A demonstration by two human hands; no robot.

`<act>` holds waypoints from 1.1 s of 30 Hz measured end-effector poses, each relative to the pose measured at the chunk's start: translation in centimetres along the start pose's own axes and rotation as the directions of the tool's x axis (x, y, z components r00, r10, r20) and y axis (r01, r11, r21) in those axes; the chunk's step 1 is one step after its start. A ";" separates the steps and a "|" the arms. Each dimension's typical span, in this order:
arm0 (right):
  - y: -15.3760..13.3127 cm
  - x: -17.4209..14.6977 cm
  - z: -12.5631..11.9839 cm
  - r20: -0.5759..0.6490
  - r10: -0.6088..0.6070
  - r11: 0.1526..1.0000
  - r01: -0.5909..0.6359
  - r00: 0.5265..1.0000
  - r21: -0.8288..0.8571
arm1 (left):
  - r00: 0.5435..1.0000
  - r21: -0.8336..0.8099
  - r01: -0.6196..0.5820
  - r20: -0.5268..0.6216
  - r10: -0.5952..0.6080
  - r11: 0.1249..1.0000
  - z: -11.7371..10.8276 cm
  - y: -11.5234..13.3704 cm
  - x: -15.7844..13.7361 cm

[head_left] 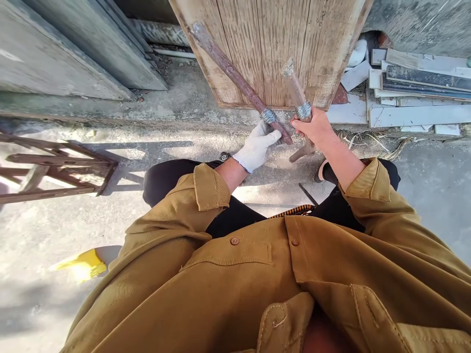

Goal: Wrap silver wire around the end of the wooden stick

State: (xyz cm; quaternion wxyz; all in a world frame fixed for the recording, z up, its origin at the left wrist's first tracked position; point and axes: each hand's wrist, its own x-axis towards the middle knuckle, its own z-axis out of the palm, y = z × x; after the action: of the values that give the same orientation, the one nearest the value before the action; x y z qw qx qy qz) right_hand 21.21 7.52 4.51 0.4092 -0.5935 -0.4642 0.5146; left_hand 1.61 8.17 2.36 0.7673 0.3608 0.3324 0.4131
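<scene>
The left hand [257, 147], in a white knitted glove, has its fingers clamped on the near part of a long reddish-brown pole [235, 73], just below a coil of wire [269, 115] wound around it. The pole slants to the far left, over a wooden board [274, 49]; whether they touch, I cannot tell. The bare right hand [318, 126] has its fingers closed around a shorter stick [295, 89], right of the pole, beside a second wire coil [303, 110]. The stick's near end spreads sideways, above the concrete floor [434, 181]. Pale strips [415, 116] lie piled to the far right. A slatted wooden frame [47, 159] is on the left, with a yellow object [84, 264] on the floor nearer.
</scene>
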 end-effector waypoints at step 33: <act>-0.9 0.1 1.0 -0.109 -0.093 0.920 0.043 0.990 -0.389 | 0.987 0.234 -0.119 -0.080 0.141 0.965 -1.8 -2.7 2.2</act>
State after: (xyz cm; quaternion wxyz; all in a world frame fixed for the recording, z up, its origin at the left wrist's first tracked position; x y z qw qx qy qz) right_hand 20.15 7.83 5.24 0.3303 -0.6772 -0.5500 0.3603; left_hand 2.18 9.48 -1.30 0.6750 0.4476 0.3896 0.4384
